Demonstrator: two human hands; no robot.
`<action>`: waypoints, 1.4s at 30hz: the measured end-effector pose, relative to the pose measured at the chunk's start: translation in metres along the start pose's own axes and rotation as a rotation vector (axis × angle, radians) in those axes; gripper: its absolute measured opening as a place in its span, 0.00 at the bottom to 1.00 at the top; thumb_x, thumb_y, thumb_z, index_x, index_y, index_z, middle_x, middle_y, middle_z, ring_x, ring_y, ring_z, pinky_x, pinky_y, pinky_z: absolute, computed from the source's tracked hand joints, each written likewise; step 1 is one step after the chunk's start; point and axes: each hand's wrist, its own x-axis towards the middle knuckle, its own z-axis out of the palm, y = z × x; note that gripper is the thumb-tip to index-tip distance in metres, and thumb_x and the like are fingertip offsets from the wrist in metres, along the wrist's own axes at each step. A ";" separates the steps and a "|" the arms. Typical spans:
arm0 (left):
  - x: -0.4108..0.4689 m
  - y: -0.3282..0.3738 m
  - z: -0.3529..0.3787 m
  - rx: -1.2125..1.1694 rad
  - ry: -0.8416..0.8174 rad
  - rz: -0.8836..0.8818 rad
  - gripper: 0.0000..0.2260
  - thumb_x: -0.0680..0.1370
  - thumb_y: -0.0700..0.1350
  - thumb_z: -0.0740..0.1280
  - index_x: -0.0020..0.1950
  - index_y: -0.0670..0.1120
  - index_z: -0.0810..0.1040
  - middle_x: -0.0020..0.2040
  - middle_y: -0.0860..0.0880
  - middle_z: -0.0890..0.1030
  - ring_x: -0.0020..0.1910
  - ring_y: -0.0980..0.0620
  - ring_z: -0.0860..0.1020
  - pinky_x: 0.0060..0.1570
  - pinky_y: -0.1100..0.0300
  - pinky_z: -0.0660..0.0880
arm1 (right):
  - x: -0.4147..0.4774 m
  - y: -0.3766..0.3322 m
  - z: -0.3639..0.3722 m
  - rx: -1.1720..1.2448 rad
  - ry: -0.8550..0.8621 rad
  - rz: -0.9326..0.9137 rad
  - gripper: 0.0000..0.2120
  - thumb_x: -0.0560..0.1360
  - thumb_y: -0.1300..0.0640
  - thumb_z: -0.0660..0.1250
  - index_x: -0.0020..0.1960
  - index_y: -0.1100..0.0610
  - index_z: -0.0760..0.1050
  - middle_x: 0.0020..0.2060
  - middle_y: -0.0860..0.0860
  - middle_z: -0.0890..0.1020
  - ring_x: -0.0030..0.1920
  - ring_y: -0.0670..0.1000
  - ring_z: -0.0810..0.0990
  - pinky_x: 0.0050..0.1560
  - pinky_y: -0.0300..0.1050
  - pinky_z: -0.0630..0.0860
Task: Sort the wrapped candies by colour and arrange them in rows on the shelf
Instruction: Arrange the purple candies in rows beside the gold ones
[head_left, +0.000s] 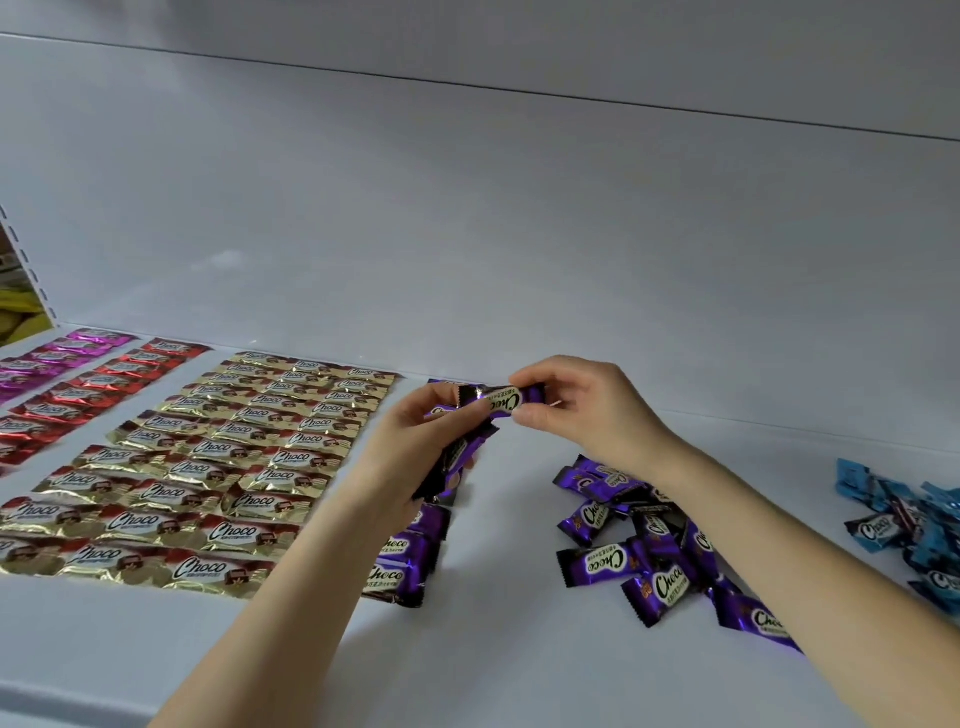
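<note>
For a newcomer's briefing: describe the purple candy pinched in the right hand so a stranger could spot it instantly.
On the white shelf, find the gap between the gold candy rows and the loose purple pile. Above it the right hand pinches one purple candy. Unlike the purple candies bunched in the left hand, it sits topmost, its white Choco label facing up.

Right hand (576, 402) pinching purple candy (506, 402), left hand (415, 447) gripping more, gold rows (208, 457) on shelf (467, 270)
</note>
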 end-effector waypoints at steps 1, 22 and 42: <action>0.001 0.000 0.000 0.005 -0.001 -0.006 0.06 0.75 0.39 0.67 0.39 0.45 0.74 0.30 0.47 0.79 0.20 0.54 0.70 0.18 0.69 0.60 | 0.001 0.000 0.001 0.173 0.017 0.061 0.12 0.70 0.68 0.69 0.46 0.52 0.77 0.39 0.49 0.79 0.36 0.42 0.78 0.41 0.35 0.76; 0.010 0.000 -0.008 -0.403 0.132 -0.194 0.06 0.76 0.38 0.65 0.41 0.37 0.75 0.28 0.46 0.81 0.30 0.55 0.81 0.28 0.66 0.77 | 0.024 0.054 0.004 -0.557 -0.234 0.363 0.14 0.68 0.45 0.71 0.46 0.54 0.76 0.42 0.47 0.78 0.44 0.47 0.76 0.47 0.43 0.73; 0.011 0.004 -0.010 -0.461 0.161 -0.128 0.07 0.77 0.32 0.59 0.40 0.36 0.72 0.30 0.42 0.81 0.30 0.51 0.82 0.35 0.63 0.79 | 0.039 0.080 0.012 -0.645 -0.082 0.238 0.07 0.74 0.59 0.62 0.48 0.56 0.79 0.45 0.50 0.79 0.45 0.50 0.75 0.47 0.44 0.72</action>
